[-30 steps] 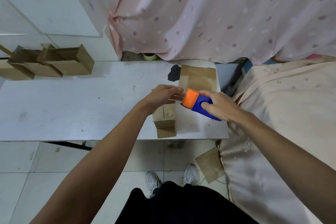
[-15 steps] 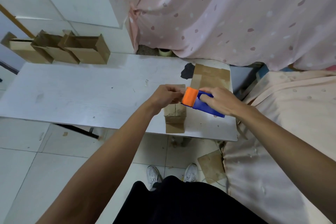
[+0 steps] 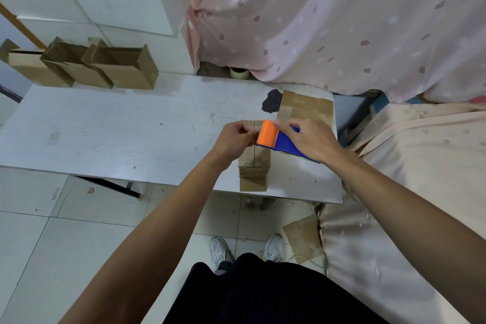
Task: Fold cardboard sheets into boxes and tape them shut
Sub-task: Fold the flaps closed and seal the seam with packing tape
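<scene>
Small brown cardboard box stands on the white worktop, near its front edge, right end. Left hand sits on the box's upper end, fingers curled and gripping it. Can't tell whether tape is pinched between the fingertips.

Right hand is closed around the blue and orange tape dispenser, held just right of the left hand. The orange toothed end points left and almost touches the left fingertips, over the top of the box. The box's lower half sticks out below both hands, uncovered.

Flat brown cardboard sheet lies on the worktop just behind the hands. Three open brown cardboard boxes are at the far left back edge, well apart. Roll of tape is under the hem of the pink spotted curtain.
</scene>
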